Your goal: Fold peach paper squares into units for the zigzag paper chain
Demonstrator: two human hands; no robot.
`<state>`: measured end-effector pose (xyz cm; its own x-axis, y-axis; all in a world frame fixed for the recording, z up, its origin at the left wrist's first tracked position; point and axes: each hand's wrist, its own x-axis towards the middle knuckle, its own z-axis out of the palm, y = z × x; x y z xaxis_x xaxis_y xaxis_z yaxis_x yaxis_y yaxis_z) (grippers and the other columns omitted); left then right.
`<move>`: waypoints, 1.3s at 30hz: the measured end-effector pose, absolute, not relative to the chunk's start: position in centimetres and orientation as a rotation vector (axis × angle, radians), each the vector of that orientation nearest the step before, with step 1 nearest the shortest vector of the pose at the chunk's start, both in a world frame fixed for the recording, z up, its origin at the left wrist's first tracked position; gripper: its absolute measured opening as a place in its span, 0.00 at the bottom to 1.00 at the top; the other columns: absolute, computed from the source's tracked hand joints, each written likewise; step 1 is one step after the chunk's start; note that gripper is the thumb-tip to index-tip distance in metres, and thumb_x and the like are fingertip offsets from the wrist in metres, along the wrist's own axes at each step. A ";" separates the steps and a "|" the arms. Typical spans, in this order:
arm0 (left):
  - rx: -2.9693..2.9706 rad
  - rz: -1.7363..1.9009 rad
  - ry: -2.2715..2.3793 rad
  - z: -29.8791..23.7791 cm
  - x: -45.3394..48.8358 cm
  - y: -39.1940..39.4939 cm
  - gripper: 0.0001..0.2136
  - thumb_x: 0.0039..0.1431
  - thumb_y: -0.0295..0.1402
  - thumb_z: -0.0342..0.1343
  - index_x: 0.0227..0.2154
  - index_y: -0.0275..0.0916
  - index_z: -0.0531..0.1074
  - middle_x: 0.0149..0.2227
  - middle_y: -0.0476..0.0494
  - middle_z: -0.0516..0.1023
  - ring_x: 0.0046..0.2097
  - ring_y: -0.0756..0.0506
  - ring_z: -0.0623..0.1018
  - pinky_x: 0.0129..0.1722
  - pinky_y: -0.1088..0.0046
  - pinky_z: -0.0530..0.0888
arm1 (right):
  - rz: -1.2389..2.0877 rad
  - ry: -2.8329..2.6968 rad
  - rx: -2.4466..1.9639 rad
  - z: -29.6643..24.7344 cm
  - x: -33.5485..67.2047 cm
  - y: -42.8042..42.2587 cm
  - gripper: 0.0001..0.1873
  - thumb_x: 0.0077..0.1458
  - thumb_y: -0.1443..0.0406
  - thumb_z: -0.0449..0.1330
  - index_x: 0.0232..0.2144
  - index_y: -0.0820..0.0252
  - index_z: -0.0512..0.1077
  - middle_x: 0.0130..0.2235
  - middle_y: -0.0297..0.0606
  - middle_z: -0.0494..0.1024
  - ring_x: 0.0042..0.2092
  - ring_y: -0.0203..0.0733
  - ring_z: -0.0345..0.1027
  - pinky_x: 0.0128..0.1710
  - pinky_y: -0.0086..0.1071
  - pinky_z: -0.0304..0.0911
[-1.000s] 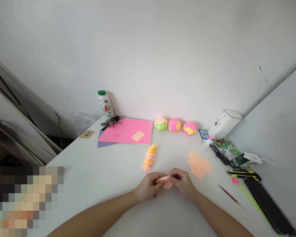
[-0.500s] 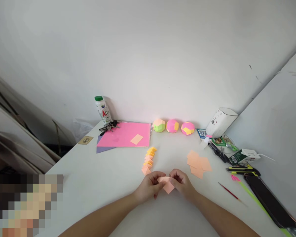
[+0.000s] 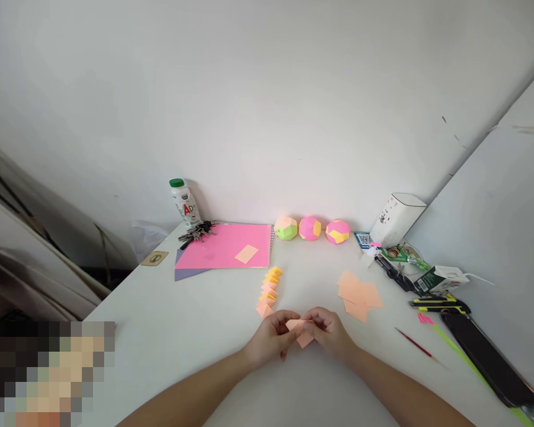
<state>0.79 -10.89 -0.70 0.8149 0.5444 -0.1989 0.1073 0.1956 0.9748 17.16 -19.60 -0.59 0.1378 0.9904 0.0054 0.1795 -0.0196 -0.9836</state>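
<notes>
A small peach paper square (image 3: 301,332) is pinched between my two hands just above the white table (image 3: 182,320). My left hand (image 3: 271,339) grips its left side with curled fingers. My right hand (image 3: 329,333) grips its right side the same way. Part of the paper is hidden by my fingers. A row of folded orange and peach paper pieces (image 3: 269,290) lies just beyond my left hand. A loose pile of flat peach squares (image 3: 358,295) lies beyond my right hand.
At the back stand a green-capped bottle (image 3: 184,203), keys (image 3: 196,232), a pink notebook (image 3: 225,246) and three paper balls (image 3: 310,228). On the right are a white box (image 3: 398,219), a green carton (image 3: 440,280), a utility knife (image 3: 438,305), a red stick (image 3: 413,345) and a black flat object (image 3: 489,362).
My hands have stayed in place and turned the peach paper a little between the fingers. The camera has tilted slightly, so the table things sit a bit lower.
</notes>
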 end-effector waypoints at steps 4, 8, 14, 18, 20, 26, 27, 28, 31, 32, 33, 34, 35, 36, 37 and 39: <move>1.355 0.333 0.562 -1.0 0.8 -10.8 0.18 0.50 0.44 0.58 0.39 0.35 0.69 0.14 0.58 0.65 0.14 0.55 0.64 0.14 0.81 0.61 | 1.033 -1.250 -1.401 -0.4 17.0 -19.6 0.12 0.53 0.57 0.58 0.29 0.60 0.68 0.22 0.28 0.66 0.22 0.31 0.52 0.22 0.26 0.48; 1.334 0.365 0.549 -1.3 0.8 -10.7 0.18 0.50 0.43 0.59 0.38 0.35 0.69 0.13 0.59 0.63 0.13 0.55 0.64 0.14 0.81 0.62 | 1.015 -1.311 -1.431 -0.7 17.1 -19.5 0.12 0.54 0.56 0.57 0.31 0.60 0.70 0.19 0.27 0.63 0.21 0.31 0.48 0.21 0.26 0.45; 1.302 0.405 0.570 -1.3 1.0 -10.7 0.16 0.49 0.44 0.59 0.33 0.35 0.70 0.11 0.58 0.64 0.12 0.55 0.63 0.13 0.80 0.61 | 1.000 -1.323 -1.429 -0.9 17.2 -19.5 0.13 0.54 0.56 0.57 0.30 0.60 0.71 0.18 0.27 0.60 0.21 0.31 0.47 0.21 0.27 0.44; 1.278 0.411 0.562 -0.9 1.0 -10.7 0.17 0.48 0.46 0.59 0.31 0.35 0.70 0.11 0.58 0.63 0.11 0.55 0.62 0.12 0.80 0.62 | 1.016 -1.310 -1.430 -0.7 17.1 -19.5 0.13 0.54 0.55 0.57 0.30 0.60 0.71 0.19 0.27 0.62 0.21 0.31 0.48 0.21 0.27 0.45; 1.277 0.408 0.558 -0.9 1.1 -10.6 0.17 0.49 0.46 0.59 0.31 0.35 0.70 0.10 0.58 0.63 0.11 0.55 0.62 0.12 0.80 0.62 | 1.018 -1.306 -1.433 -0.5 17.1 -19.5 0.14 0.54 0.55 0.57 0.30 0.61 0.71 0.19 0.28 0.62 0.21 0.31 0.48 0.21 0.27 0.45; 1.262 0.409 0.563 -1.1 0.9 -10.7 0.16 0.50 0.45 0.58 0.29 0.35 0.69 0.11 0.58 0.63 0.12 0.55 0.62 0.13 0.79 0.62 | 1.039 -1.298 -1.416 -0.6 17.2 -19.4 0.14 0.54 0.56 0.57 0.29 0.61 0.72 0.19 0.28 0.61 0.21 0.31 0.47 0.21 0.26 0.44; 1.263 0.407 0.564 -1.1 0.9 -10.7 0.16 0.50 0.45 0.58 0.28 0.35 0.69 0.11 0.58 0.63 0.12 0.55 0.62 0.13 0.79 0.62 | 1.044 -1.297 -1.415 -0.6 17.2 -19.4 0.14 0.54 0.56 0.57 0.29 0.61 0.72 0.19 0.28 0.61 0.21 0.31 0.47 0.21 0.26 0.44; 1.265 0.403 0.567 -1.0 0.9 -10.7 0.16 0.50 0.46 0.58 0.28 0.35 0.69 0.11 0.58 0.63 0.12 0.55 0.62 0.13 0.79 0.62 | 1.046 -1.295 -1.416 -0.6 17.2 -19.4 0.14 0.54 0.56 0.57 0.29 0.61 0.72 0.19 0.28 0.61 0.21 0.31 0.47 0.21 0.26 0.44; 1.269 0.395 0.583 -0.7 0.9 -10.7 0.17 0.49 0.47 0.58 0.27 0.36 0.68 0.11 0.57 0.63 0.12 0.55 0.62 0.14 0.79 0.62 | 1.041 -1.294 -1.429 -0.6 17.2 -19.4 0.14 0.53 0.55 0.57 0.29 0.61 0.72 0.19 0.28 0.61 0.21 0.31 0.47 0.20 0.26 0.45; 1.270 0.395 0.588 -0.6 0.9 -10.7 0.17 0.49 0.47 0.58 0.26 0.36 0.68 0.11 0.57 0.63 0.12 0.55 0.62 0.14 0.79 0.62 | 1.039 -1.294 -1.433 -0.5 17.2 -19.4 0.15 0.53 0.55 0.57 0.29 0.61 0.72 0.19 0.28 0.61 0.21 0.31 0.48 0.20 0.26 0.45; 1.271 0.397 0.592 -0.5 0.9 -10.8 0.17 0.49 0.47 0.58 0.26 0.36 0.67 0.10 0.57 0.64 0.12 0.55 0.62 0.14 0.79 0.62 | 1.037 -1.295 -1.435 -0.5 17.2 -19.5 0.15 0.53 0.55 0.57 0.28 0.61 0.72 0.19 0.28 0.61 0.21 0.31 0.48 0.20 0.26 0.45; 1.272 0.401 0.594 -0.5 0.9 -10.8 0.17 0.50 0.47 0.57 0.25 0.36 0.67 0.10 0.58 0.64 0.12 0.55 0.62 0.14 0.79 0.62 | 1.036 -1.295 -1.436 -0.5 17.2 -19.5 0.15 0.53 0.55 0.57 0.28 0.61 0.72 0.19 0.28 0.61 0.21 0.31 0.48 0.20 0.26 0.46; 1.272 0.406 0.596 -0.5 0.9 -10.8 0.16 0.50 0.47 0.57 0.25 0.36 0.66 0.10 0.58 0.64 0.12 0.55 0.62 0.14 0.79 0.61 | 1.034 -1.293 -1.438 -0.5 17.2 -19.5 0.15 0.53 0.55 0.58 0.28 0.61 0.72 0.19 0.28 0.61 0.21 0.31 0.48 0.20 0.26 0.46; 1.272 0.411 0.595 -0.5 0.9 -10.8 0.16 0.50 0.46 0.57 0.25 0.36 0.66 0.10 0.58 0.64 0.12 0.55 0.62 0.14 0.79 0.61 | 1.032 -1.289 -1.440 -0.5 17.3 -19.5 0.14 0.52 0.55 0.58 0.28 0.61 0.72 0.19 0.28 0.61 0.21 0.31 0.49 0.20 0.26 0.46; 1.269 0.420 0.594 -0.5 0.9 -10.8 0.16 0.50 0.46 0.57 0.26 0.37 0.65 0.11 0.58 0.65 0.12 0.55 0.62 0.13 0.80 0.61 | 1.034 -1.285 -1.441 -0.4 17.3 -19.5 0.14 0.52 0.55 0.58 0.28 0.61 0.72 0.19 0.28 0.62 0.21 0.31 0.49 0.20 0.26 0.46; 1.257 0.438 0.593 -0.6 0.9 -10.8 0.16 0.50 0.46 0.57 0.26 0.37 0.64 0.11 0.58 0.65 0.12 0.55 0.63 0.13 0.80 0.61 | 1.038 -1.278 -1.446 -0.4 17.2 -19.5 0.13 0.52 0.56 0.59 0.28 0.61 0.72 0.19 0.28 0.63 0.21 0.31 0.50 0.21 0.27 0.47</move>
